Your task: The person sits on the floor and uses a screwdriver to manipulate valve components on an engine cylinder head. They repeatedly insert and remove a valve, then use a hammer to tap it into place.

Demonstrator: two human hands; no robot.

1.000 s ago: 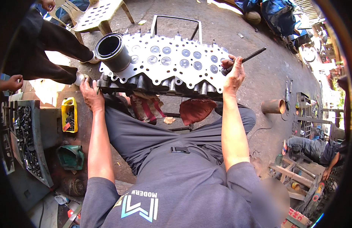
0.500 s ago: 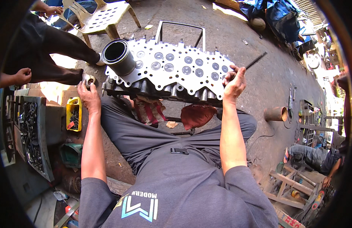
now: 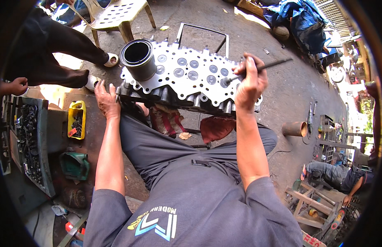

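grey floor [image 3: 250,39]; pale chair [image 3: 120,15] beyond cylinder head [image 3: 191,82]

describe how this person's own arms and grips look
The left grip and right grip are ungloved human hands, with no wristbands showing. Both forearms are bare, below short, loose, dark-grey sleeves that end near the elbows.

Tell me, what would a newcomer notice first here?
Probably the silvery metal block dotted with holes and discs, upper middle. A black cylinder stands on its left end, while the person's right grip holds a dark rod over the right part. Off left, a yellow container stands out.
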